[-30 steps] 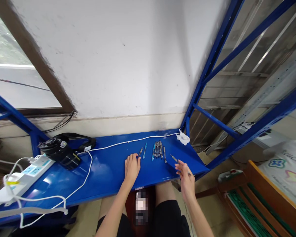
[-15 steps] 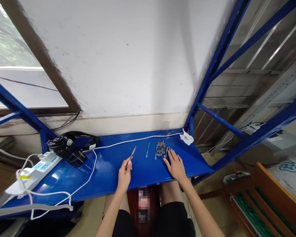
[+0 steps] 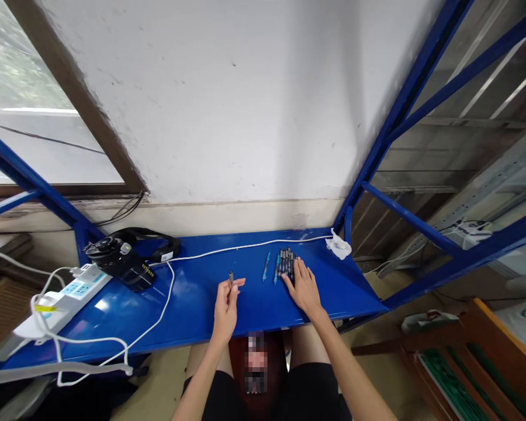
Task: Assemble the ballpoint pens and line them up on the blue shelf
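Note:
My left hand (image 3: 226, 298) pinches a grey pen (image 3: 231, 277) above the blue shelf, its tip end pointing away from me and much of it hidden by the fingers. One finger sticks out to the right. My right hand (image 3: 304, 286) lies flat with fingers stretched, along the right side of a row of several dark pens (image 3: 286, 263), partly covering the nearest one. A blue pen (image 3: 276, 270) lies at the left end of that row. Another blue pen (image 3: 266, 266) rests apart, a little farther left, between the row and my left hand.
The blue shelf (image 3: 197, 304) carries a white power strip (image 3: 63, 304), a black device with a strap (image 3: 129, 266), and white cables looping over its left side. Crumpled white tissue (image 3: 338, 245) sits at the back right corner. Blue frame posts rise at both ends.
My right hand has slid left against the dark pens, and the row looks tighter. The pen in my left hand has turned and shows less of its length. The view has shifted slightly.

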Demonstrator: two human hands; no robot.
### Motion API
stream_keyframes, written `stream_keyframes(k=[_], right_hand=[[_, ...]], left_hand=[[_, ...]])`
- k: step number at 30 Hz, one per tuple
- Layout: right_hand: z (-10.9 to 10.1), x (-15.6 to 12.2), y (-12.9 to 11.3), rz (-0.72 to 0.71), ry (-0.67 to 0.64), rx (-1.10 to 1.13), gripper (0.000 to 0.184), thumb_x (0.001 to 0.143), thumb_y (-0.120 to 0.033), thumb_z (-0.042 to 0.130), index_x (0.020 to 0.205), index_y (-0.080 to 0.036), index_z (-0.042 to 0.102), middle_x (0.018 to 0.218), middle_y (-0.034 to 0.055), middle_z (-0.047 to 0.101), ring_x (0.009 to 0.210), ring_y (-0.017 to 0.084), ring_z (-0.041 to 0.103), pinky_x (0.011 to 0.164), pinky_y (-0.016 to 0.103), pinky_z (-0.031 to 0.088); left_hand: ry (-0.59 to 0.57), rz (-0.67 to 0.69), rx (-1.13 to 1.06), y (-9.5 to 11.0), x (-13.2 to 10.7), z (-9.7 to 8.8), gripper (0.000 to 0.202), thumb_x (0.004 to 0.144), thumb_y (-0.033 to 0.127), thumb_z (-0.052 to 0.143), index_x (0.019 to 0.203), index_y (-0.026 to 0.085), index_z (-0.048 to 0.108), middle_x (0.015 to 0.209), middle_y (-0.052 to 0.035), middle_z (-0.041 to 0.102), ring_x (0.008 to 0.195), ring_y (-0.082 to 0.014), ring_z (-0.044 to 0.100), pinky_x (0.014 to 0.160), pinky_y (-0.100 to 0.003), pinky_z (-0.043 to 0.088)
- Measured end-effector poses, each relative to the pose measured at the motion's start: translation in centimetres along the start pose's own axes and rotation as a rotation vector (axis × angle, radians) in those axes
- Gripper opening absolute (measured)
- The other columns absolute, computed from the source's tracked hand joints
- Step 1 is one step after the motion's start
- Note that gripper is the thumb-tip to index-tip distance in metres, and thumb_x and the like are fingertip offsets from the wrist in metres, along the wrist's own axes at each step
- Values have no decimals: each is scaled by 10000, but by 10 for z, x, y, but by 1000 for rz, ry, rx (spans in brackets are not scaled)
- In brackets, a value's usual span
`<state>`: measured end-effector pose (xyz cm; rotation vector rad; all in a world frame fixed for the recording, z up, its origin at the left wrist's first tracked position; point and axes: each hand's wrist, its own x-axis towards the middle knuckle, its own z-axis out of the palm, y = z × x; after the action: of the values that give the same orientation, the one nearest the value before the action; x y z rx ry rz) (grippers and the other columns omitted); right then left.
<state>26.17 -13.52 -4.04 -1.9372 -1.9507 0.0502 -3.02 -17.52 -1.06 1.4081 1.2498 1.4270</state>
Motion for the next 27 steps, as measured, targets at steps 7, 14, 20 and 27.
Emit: stream_keyframes(k=[7, 14, 20, 27], right_hand=[[-4, -2, -1, -58, 49, 60, 872, 1138, -719, 323, 1738, -90, 378, 1775, 218, 403, 1662, 331, 391, 1341, 541, 324], [-15, -11, -11, -177, 247, 189, 674, 1124, -606, 525, 1609, -139, 517, 1606, 250, 562, 1501, 395, 529, 1212, 597, 473], [-21, -38, -69, -390, 170, 338, 446, 1123, -461, 611, 1487, -206, 576, 1398, 188, 654, 1323, 344, 612, 1102, 543, 541], [-4, -44, -93, -492, -16, 278, 311, 1159, -203, 483, 1432, -194, 632, 1176, 124, 743, 1072, 286, 662, 948, 465, 576]], left_hand=[[-84, 112, 152, 8, -3, 0, 269, 1124, 458, 584, 1203, 283, 772, 1479, -104, 701, 1395, -293, 644, 1205, -483, 485], [-74, 51, 109, -2, 0, 1, 275, 1065, 480, 689, 1111, 240, 815, 1193, -101, 767, 1065, -262, 751, 984, -394, 604], [-214, -66, -59, 0, 2, 5, 312, 1004, 497, 772, 1100, 201, 797, 1076, -101, 845, 987, -267, 819, 971, -405, 649], [-287, 29, 45, 1, 3, 4, 283, 1026, 474, 745, 1085, 219, 854, 1133, -111, 843, 1080, -286, 803, 1022, -420, 628]])
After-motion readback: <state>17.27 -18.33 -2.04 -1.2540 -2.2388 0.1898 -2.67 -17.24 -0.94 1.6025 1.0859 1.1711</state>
